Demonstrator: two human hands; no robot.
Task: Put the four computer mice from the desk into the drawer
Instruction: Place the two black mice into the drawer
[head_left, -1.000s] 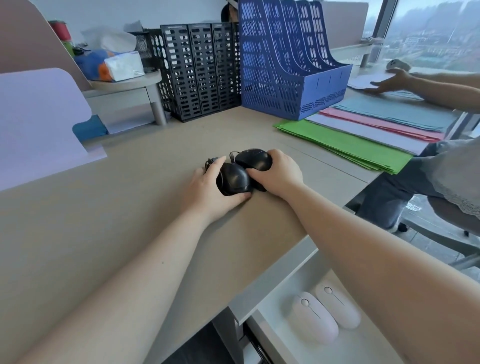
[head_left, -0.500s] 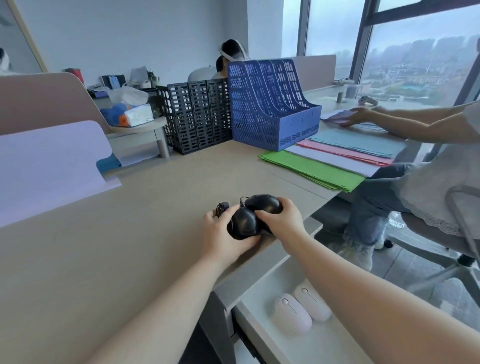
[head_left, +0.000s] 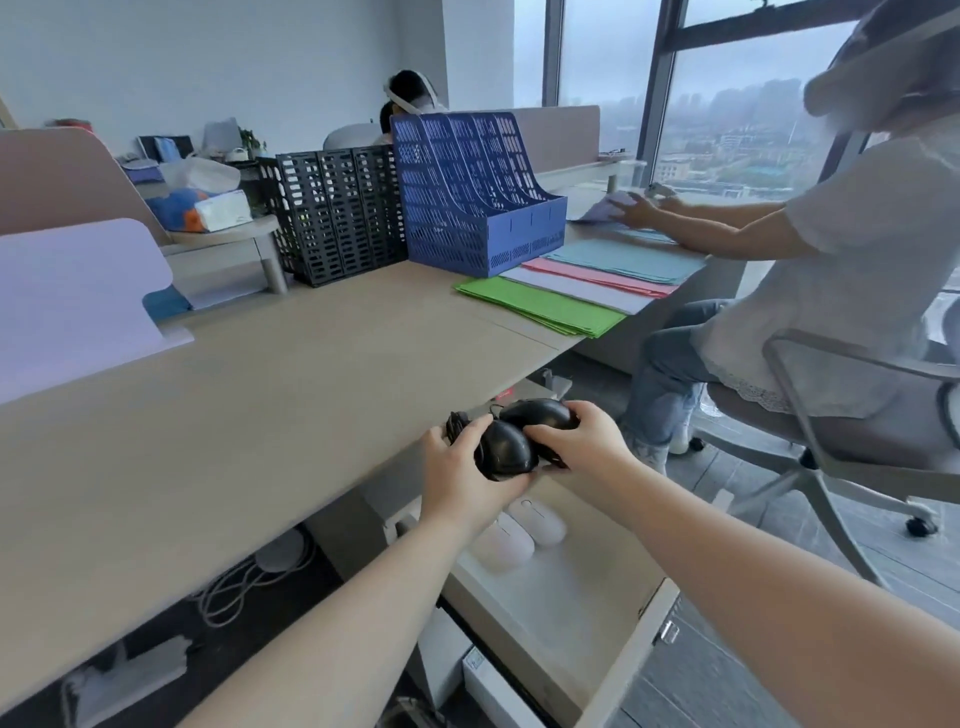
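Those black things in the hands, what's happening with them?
They are two glossy black computer mice. The left hand and right hand hold them together past the beige desk's edge, above the open white drawer. Two white oval mice already lie inside.

beige desk (head_left: 270, 395), file racks (head_left: 467, 197), coloured folders (head_left: 540, 306)

Glossy black plastic mice (head_left: 519, 436), matt wood-look desk (head_left: 234, 415)
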